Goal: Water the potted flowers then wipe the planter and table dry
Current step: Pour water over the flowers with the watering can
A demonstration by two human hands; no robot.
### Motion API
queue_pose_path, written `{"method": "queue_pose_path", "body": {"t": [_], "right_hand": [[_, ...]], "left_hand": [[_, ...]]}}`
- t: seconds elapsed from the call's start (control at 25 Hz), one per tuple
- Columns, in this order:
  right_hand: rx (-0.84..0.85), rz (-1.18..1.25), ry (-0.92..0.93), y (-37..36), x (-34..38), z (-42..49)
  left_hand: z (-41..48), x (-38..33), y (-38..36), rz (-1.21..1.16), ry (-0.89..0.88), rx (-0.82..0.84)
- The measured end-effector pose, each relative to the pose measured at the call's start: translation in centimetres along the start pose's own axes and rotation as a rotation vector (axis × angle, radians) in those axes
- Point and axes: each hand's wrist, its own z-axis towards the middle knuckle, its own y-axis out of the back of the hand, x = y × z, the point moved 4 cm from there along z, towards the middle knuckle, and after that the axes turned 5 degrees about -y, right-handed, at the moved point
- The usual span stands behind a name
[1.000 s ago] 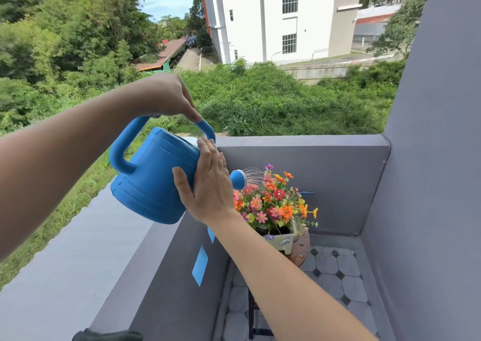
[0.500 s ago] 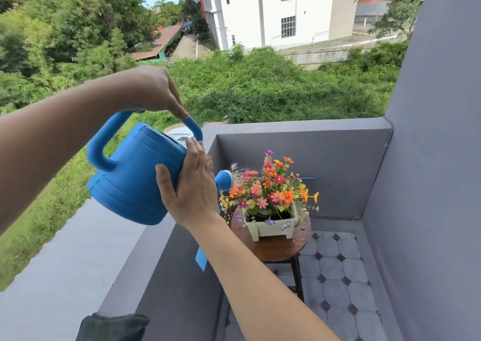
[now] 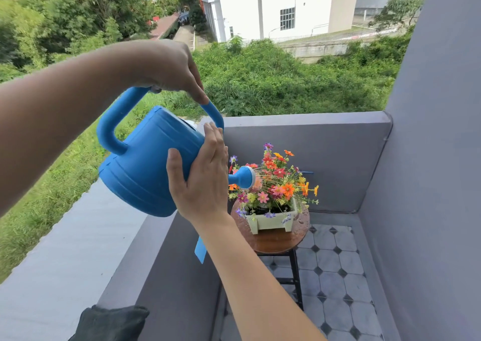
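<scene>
A blue watering can point(image 3: 145, 163) is tipped toward the right, above the balcony wall. My left hand point(image 3: 169, 67) grips its top handle. My right hand point(image 3: 203, 181) lies flat against the can's side and steadies it. Fine streams of water spray from the spout's rose point(image 3: 244, 176) onto the colourful flowers point(image 3: 277, 181). The flowers stand in a pale green planter point(image 3: 270, 221) on a small round wooden table point(image 3: 276, 243). Water drops lie on the tabletop around the planter.
A dark cloth point(image 3: 112, 322) lies on the grey ledge point(image 3: 78, 249) at the lower left. Grey balcony walls point(image 3: 338, 158) close in the back and right side. The floor point(image 3: 338, 275) is tiled, and a blue tape strip point(image 3: 200, 249) sticks to the left wall.
The view has tilted downward, bringing the table and the dark cloth into sight. The can stays tipped in both hands, and its rose has moved slightly further over the flowers.
</scene>
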Motion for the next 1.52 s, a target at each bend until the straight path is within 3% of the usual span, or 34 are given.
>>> {"method": "queue_pose_path", "body": {"t": [0.24,0.64,0.8,1.0,1.2,1.36,1.52], "right_hand": [[0.011,-0.002,0.016,-0.7,0.6,1.2],[0.037,0.019,0.009,-0.5,-0.5,-0.8],[0.017,-0.014,0.045,-0.1,-0.7,1.2],[0.138,-0.05,0.059,-0.5,-0.6,3.6],[0.21,-0.022,0.033,-1.2,-0.2,2.8],[0.128,0.014,0.056,-0.7,0.4,2.2],[0.096,-0.025,0.077,-0.2,0.4,3.4]], "left_hand": [[0.2,0.8,1.2,0.008,0.004,-0.045],[0.5,1.7,-1.4,-0.014,0.024,0.066],[1.1,1.5,-0.4,-0.053,0.018,-0.003],[1.4,2.2,1.2,-0.036,0.038,-0.094],[1.9,3.5,0.8,-0.038,0.091,-0.02],[2.2,3.8,0.4,-0.12,0.102,0.037],[2.4,3.6,1.1,-0.149,0.09,-0.007]]}}
